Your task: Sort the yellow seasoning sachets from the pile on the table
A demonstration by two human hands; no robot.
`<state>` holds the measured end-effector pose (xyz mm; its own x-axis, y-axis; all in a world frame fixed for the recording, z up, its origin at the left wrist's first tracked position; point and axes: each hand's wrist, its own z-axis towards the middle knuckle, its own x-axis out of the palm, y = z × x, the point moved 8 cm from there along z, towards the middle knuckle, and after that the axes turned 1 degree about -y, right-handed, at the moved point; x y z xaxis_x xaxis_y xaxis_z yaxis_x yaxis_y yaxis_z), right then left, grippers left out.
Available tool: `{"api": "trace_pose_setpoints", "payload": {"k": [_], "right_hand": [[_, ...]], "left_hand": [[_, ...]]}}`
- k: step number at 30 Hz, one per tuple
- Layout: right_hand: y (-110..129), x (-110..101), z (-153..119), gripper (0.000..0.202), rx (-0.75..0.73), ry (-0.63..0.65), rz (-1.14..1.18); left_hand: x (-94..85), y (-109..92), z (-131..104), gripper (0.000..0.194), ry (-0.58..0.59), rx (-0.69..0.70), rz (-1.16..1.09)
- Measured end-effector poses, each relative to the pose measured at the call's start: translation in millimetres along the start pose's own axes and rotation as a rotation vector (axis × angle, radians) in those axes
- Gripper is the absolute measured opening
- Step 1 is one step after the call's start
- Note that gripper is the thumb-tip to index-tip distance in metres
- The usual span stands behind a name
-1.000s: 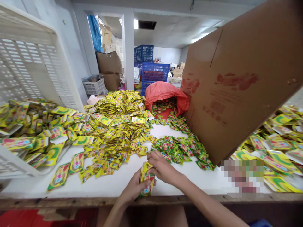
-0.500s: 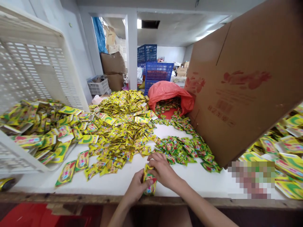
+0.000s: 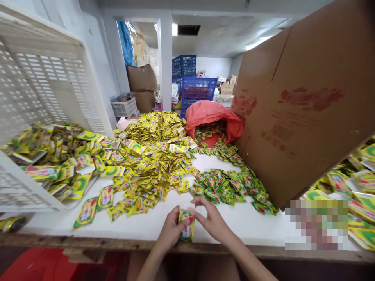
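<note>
left hand (image 3: 171,230) grasping sachet stack (image 3: 186,224) upright at counter (image 3: 240,218) edge; my right hand (image 3: 212,220) released, fingers spread, touching stack's top.

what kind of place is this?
Likely a small packing or sorting workshop in a warehouse. Loose yellow sachets and green sachets are heaped on a white table, beside a big cardboard carton and stacked blue crates. The left hand holds a small stack of sachets.
</note>
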<state>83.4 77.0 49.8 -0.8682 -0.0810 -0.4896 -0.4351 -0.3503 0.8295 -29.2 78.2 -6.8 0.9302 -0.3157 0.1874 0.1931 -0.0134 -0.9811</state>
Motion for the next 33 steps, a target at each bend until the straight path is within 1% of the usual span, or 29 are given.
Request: {"api": "trace_pose_setpoints", "payload": {"k": [2, 3, 6, 7, 8, 11, 13, 15, 16, 18, 20, 22, 25, 27, 31, 33], "right_hand": [[-17.0, 0.0, -9.0, 0.021, 0.058, -0.067, 0.177], [-23.6, 2.3, -13.6, 0.021, 0.077, -0.086, 0.238], [-31.9, 9.2, -23.5, 0.023, 0.099, -0.142, 0.310], [-30.6, 10.9, -24.8, 0.022, 0.096, -0.151, 0.304], [-27.4, 12.5, -24.9, 0.020, 0.088, -0.149, 0.284], [-10.7, 16.2, -20.8, 0.019, 0.022, -0.091, 0.179], [-0.2, 16.8, -17.2, 0.023, -0.036, -0.059, 0.120], [3.9, 16.1, -14.9, 0.025, -0.069, -0.066, 0.092], [2.9, 15.0, -14.4, 0.024, -0.067, -0.089, 0.090], [-3.9, 11.3, -15.7, 0.021, -0.029, -0.174, 0.115], [-10.5, 8.7, -19.5, 0.024, 0.005, -0.247, 0.139], [-9.0, 10.5, -23.2, 0.023, -0.027, -0.240, 0.124], [0.8, 16.7, -27.7, 0.019, -0.114, -0.159, 0.063], [3.3, 16.7, -29.7, 0.019, -0.113, -0.166, 0.045], [5.5, 13.2, -29.2, 0.020, -0.076, -0.239, 0.029], [7.8, 13.7, -25.8, 0.020, -0.065, -0.229, 0.027]], "left_hand": [[0.4, -0.6, -1.9, 0.031, -0.007, 0.016, 0.031], [-1.0, -2.2, -3.8, 0.035, -0.037, 0.033, 0.044], [-10.5, -9.2, -13.7, 0.049, -0.183, 0.079, 0.063], [-12.4, -10.9, -17.1, 0.047, -0.203, 0.084, 0.074], [-12.7, -12.1, -19.7, 0.041, -0.195, 0.083, 0.094], [-11.2, -14.5, -22.6, 0.018, -0.104, 0.077, 0.187], [-13.1, -16.8, -21.1, 0.012, -0.084, 0.082, 0.238], [-15.5, -21.3, -18.0, 0.012, -0.097, 0.108, 0.267], [-16.4, -24.2, -16.5, 0.012, -0.110, 0.129, 0.261], [-17.7, -29.6, -14.7, 0.019, -0.134, 0.162, 0.209], [-17.3, -32.9, -14.9, 0.025, -0.126, 0.169, 0.171], [-15.3, -36.0, -17.1, 0.019, -0.090, 0.172, 0.218], [-15.4, -40.6, -22.4, 0.014, -0.074, 0.185, 0.308], [-17.3, -42.5, -25.1, 0.015, -0.106, 0.186, 0.315], [-16.9, -45.2, -25.2, 0.014, -0.177, 0.182, 0.331], [-16.4, -47.0, -23.2, 0.014, -0.214, 0.173, 0.362]]}}
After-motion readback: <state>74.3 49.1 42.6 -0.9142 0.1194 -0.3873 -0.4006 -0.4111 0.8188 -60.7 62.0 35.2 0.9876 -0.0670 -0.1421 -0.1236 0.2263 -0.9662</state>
